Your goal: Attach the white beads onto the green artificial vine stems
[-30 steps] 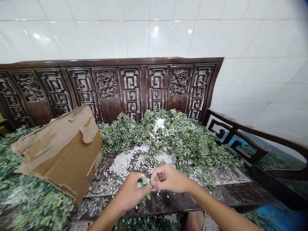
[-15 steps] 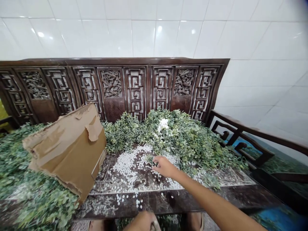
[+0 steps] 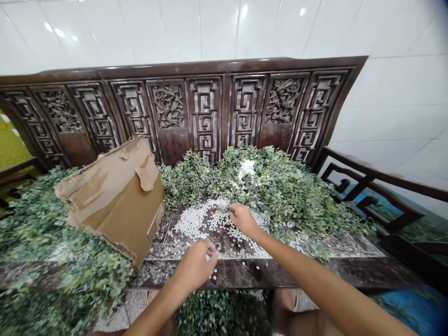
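You seem to be in a pick-up step: your right hand (image 3: 243,219) reaches, fingers curled, to the small round white discs (image 3: 192,221) scattered on the dark wooden tabletop (image 3: 287,273), beside the heaped green leafy foliage (image 3: 290,191). Whether it pinches anything, you can't tell. Lifting one piece calls for a fine fingertip grip. Your left hand (image 3: 199,263), loosely curled, its grip unclear, has risen from below the front edge.

The left hand (image 3: 199,261), earlier at the bottom edge, now sits at lower centre; the right hand (image 3: 243,220), earlier beside it, reaches mid-frame among white discs (image 3: 192,223).
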A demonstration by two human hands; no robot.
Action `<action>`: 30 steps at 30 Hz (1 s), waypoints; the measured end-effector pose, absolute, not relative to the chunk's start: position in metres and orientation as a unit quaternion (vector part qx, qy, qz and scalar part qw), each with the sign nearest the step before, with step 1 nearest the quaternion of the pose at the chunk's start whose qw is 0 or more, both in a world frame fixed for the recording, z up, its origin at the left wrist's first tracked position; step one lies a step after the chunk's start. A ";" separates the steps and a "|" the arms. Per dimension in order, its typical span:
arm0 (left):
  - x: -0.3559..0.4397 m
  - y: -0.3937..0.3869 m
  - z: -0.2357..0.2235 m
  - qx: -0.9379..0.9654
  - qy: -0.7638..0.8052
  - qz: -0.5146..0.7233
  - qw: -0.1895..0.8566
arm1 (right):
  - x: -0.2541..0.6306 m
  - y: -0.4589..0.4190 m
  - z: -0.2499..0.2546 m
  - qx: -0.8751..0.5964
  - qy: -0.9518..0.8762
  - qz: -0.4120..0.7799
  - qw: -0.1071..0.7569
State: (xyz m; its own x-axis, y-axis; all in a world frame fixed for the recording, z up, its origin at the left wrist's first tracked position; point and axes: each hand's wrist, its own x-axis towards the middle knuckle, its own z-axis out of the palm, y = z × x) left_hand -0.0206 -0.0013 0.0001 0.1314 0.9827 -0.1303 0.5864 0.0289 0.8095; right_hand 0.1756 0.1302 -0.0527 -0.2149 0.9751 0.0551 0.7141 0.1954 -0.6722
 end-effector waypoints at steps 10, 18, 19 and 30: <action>-0.030 0.041 0.011 0.533 0.575 0.430 0.448 | 0.140 0.079 -0.015 -0.394 -0.661 0.545 0.333; -0.026 0.030 0.007 0.557 0.556 0.440 0.432 | 0.134 0.069 -0.027 -0.397 -0.664 0.560 0.297; -0.027 0.031 0.004 0.559 0.562 0.441 0.421 | 0.135 0.067 -0.029 -0.398 -0.672 0.555 0.285; -0.045 0.039 -0.009 0.543 0.594 0.474 0.357 | 0.129 0.024 -0.052 -0.389 -0.882 0.265 -0.002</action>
State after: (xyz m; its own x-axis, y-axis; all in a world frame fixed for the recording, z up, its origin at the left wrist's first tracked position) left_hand -0.0448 0.0393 -0.0095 -0.1555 0.9835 0.0920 0.3069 -0.0405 0.9509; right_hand 0.1294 0.0244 -0.0524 -0.6968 0.6858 -0.2100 0.6880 0.5564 -0.4660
